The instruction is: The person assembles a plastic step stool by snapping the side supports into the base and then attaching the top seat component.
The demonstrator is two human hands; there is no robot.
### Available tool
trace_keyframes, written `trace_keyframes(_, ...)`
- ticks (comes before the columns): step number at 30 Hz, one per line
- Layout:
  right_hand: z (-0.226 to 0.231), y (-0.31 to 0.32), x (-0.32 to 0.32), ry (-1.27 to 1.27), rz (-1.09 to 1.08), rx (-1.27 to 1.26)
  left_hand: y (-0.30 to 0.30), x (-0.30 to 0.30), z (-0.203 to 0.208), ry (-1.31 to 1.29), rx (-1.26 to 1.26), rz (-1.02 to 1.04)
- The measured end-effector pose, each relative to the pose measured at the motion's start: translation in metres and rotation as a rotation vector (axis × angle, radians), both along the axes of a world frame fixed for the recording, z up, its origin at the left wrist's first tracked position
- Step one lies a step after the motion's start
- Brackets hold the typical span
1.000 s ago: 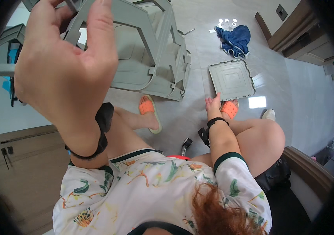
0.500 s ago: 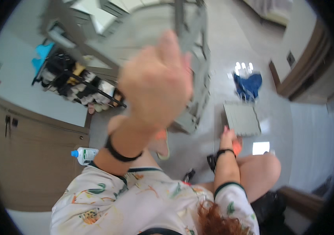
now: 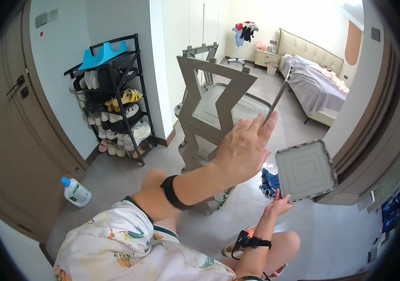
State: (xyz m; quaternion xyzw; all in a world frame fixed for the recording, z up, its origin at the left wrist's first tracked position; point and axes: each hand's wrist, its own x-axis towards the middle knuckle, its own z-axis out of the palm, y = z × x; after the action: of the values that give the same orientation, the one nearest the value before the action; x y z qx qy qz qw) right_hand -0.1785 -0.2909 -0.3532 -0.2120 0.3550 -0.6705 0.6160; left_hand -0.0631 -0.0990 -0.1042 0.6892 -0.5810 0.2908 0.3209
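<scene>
A grey square plastic tray (image 3: 306,171) with a raised rim is tilted up above the floor, its lower corner in my right hand (image 3: 278,206). My left hand (image 3: 243,149) is raised in front of a grey plastic shelf unit (image 3: 186,107) with zigzag cut-out sides. From its fingers a thin grey strip (image 3: 280,92) sticks up, seen edge-on; the hand seems to hold it, though the grip is partly hidden. Grey shelf boards show inside the unit, which stands on the floor before me.
At left stand a black shoe rack (image 3: 132,93) full of shoes, a white bottle with a blue cap (image 3: 76,193) and a brown door (image 3: 3,140). Blue cloth (image 3: 269,181) lies on the floor behind the tray. A bed (image 3: 310,84) and clothes stand (image 3: 239,40) are farther back.
My view has tipped up, showing the room beyond. My right hand has lifted the tray off the floor and tilted it. The left hand appears lower and farther right, with straighter fingers.
</scene>
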Motion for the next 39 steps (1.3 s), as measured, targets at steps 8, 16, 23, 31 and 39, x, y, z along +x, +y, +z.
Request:
trace_keyframes(8, 0.142, 0.014, -0.051, -0.016, -0.068, -0.494, 0.059, 0.015, 0.031, 0.079, -0.275, -0.129)
trace_keyframes(16, 0.251, 0.0, -0.069, -0.066, 0.045, -0.971, 0.11, 0.056, 0.044, 0.28, -0.419, -0.062)
trace_keyframes(23, 0.347, 0.03, -0.026, -0.006, 0.009, -1.212, 0.121, 0.078, 0.078, 0.62, -0.482, -0.305)
trace_keyframes(31, 0.386, 0.034, 0.003, 0.306, 0.113, -1.287, 0.116, 0.088, 0.102, 0.519, -0.497, -0.282)
trace_keyframes(39, 0.391, 0.033, 0.026, 0.283, 0.197, -1.26, 0.121, 0.107, 0.106, 0.458, -0.482, -0.159)
